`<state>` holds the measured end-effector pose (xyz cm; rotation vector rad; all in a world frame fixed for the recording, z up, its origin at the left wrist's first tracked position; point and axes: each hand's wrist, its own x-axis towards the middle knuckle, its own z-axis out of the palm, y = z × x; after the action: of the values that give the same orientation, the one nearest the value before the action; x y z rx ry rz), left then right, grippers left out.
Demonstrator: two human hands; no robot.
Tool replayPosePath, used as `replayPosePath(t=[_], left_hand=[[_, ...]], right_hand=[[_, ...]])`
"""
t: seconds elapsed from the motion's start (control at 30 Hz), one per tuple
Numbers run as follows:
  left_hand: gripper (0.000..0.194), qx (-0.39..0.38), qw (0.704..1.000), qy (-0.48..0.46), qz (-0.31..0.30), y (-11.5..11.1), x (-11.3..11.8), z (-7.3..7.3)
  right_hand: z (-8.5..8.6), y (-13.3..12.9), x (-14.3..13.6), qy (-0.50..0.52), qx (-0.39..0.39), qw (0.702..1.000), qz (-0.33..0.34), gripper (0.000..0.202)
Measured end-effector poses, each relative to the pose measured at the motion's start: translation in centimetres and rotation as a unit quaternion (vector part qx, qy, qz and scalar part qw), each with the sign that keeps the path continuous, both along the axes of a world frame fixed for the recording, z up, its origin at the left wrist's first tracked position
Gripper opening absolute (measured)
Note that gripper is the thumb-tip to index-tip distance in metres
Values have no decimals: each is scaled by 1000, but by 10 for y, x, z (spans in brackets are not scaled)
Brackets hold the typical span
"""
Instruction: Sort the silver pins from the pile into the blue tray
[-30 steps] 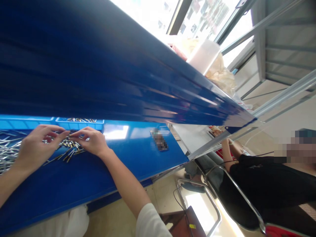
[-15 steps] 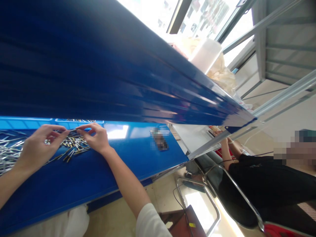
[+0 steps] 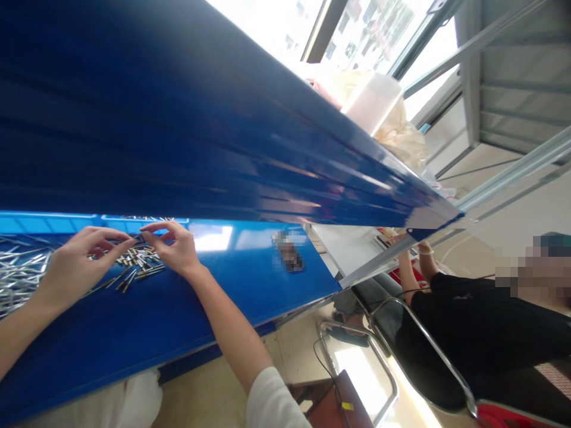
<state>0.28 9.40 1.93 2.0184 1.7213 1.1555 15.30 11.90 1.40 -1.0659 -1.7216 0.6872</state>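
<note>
My left hand (image 3: pixel 82 264) is closed in a pinch above the blue table, its thumb and fingertips pointing right. Facing it, my right hand (image 3: pixel 176 246) pinches with thumb and forefinger, close to the left fingertips. A small dark piece shows between the two hands, too small to name. Below and behind my fingers lies a pile of thin metal pins (image 3: pixel 140 258) with silver shafts and brass-coloured ends. More slender silver rods (image 3: pixel 20 276) are heaped at the far left, partly hidden by my left hand.
A blue shelf (image 3: pixel 178 131) hangs low over the blue table (image 3: pixel 134 324). Light-blue trays (image 3: pixel 49 223) stand at the back, one containing pins. A blurred dark object (image 3: pixel 289 252) lies to the right. Beyond are metal-framed chairs (image 3: pixel 428 351) and a seated person in black (image 3: pixel 482 321).
My left hand has shifted slightly right, with its fingertips nearer my right hand. My right hand has barely moved. The other person's arms have shifted a little.
</note>
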Motion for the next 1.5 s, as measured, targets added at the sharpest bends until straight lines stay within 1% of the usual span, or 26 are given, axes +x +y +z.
replayPosePath(t=[0.1, 0.2, 0.27, 0.33, 0.37, 0.4, 0.43, 0.5, 0.57, 0.63, 0.73, 0.8, 0.87, 1.0, 1.23, 1.3, 1.4, 1.5], left_hand=[[55, -44, 997, -56, 38, -1, 0, 4], [55, -84, 991, -82, 68, -2, -1, 7], [53, -89, 990, -83, 73, -2, 0, 7], [50, -68, 993, -73, 58, -1, 1, 6], [49, -54, 996, -63, 35, -1, 2, 5], [47, -24, 998, -54, 20, -1, 3, 3], [45, -3, 999, -42, -11, -1, 4, 0], [40, 3, 998, -1, -57, 0, 5, -5], [38, -1, 996, 34, -80, 2, 6, -10], [36, 6, 992, 71, -103, 3, 5, -14], [36, 4, 989, 108, -105, 3, 4, -16], [37, -1, 989, 113, -96, 3, 4, -17], [37, -3, 988, 117, -97, 2, 5, -18], [37, -5, 985, 130, -114, 1, 8, -20], [28, -21, 982, 124, -144, 4, 9, -23], [26, -23, 983, 123, -137, 6, 9, -25], [24, -17, 985, 123, -120, 7, 8, -25], [23, -14, 987, 123, -107, 5, 7, -22]], right_hand=[[-3, 1, 0, -13, -1, 1000, -6, 20], [-5, 1, 2, -30, -6, 999, 18, 20], [-6, 2, 3, -19, -4, 999, 36, 20], [-6, 4, 4, 9, -9, 999, 35, 21], [-6, 4, 3, 26, -20, 999, 25, 22], [-6, 5, 3, 41, -39, 998, 14, 24], [-5, 5, 3, 55, -65, 996, -2, 25], [-5, 5, 2, 78, -98, 992, -6, 26], [-6, 6, 3, 90, -99, 991, 8, 24], [-8, 8, 6, 92, -102, 991, -4, 23], [-14, 15, 14, 74, -116, 990, -35, 24], [-17, 21, 20, 58, -126, 989, -52, 25], [-19, 26, 25, 63, -133, 987, -68, 27], [-17, 29, 28, 78, -122, 987, -68, 28], [-6, 19, 32, -24, -92, 994, -52, 31], [-6, 16, 34, -67, -83, 993, -48, 29], [-8, 11, 38, -156, -67, 985, -21, 27], [-10, 9, 40, -234, -56, 971, 1, 33]])
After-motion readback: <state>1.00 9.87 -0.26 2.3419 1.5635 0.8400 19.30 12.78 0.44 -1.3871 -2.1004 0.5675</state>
